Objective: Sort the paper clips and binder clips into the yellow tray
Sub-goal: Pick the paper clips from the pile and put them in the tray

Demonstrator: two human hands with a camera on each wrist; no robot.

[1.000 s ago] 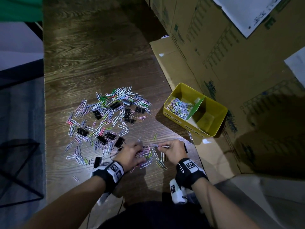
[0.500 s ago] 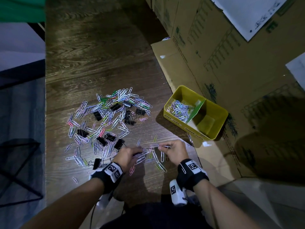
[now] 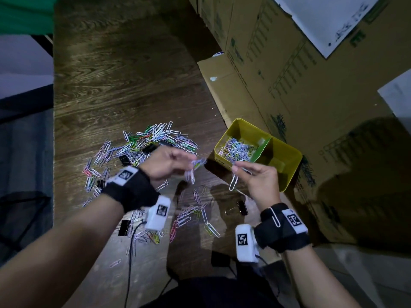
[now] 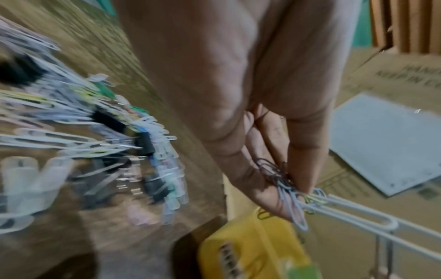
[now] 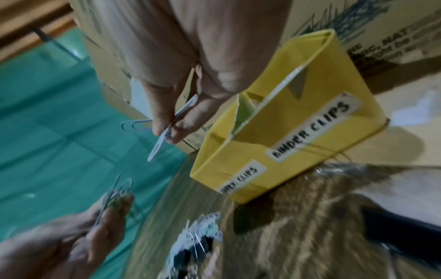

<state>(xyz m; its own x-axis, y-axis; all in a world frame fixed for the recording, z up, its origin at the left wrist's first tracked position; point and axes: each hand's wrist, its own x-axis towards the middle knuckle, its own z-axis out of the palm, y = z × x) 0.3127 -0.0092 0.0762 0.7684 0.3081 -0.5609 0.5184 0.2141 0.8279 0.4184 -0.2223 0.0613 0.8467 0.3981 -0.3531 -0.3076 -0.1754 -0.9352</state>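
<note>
The yellow tray (image 3: pixel 289 176) stands at the table's right, split by a green divider (image 3: pixel 261 150); its left compartment holds several paper clips (image 3: pixel 235 150). Labels on its side (image 5: pixel 312 132) read "BINDER CLIPS" and "...CLIPS". My left hand (image 3: pixel 189 166) is raised above the table and pinches a bunch of paper clips (image 4: pixel 293 196). My right hand (image 3: pixel 239 170) pinches white paper clips (image 5: pixel 167 124), one dangling (image 3: pixel 233 183), just in front of the tray. A pile of coloured paper clips and black binder clips (image 3: pixel 142 147) lies on the wooden table (image 3: pixel 124 85).
Cardboard boxes (image 3: pixel 311 85) rise along the right, a flattened one under the tray. A loose binder clip (image 3: pixel 242 207) and scattered paper clips (image 3: pixel 189 216) lie near the front edge. A paper clip (image 3: pixel 274 216) sticks to my right wrist strap. A cable (image 3: pixel 131 252) hangs below my left wrist.
Both hands have risen off the table with paper clips pinched in them and moved right toward the tray. The head view has come closer.
</note>
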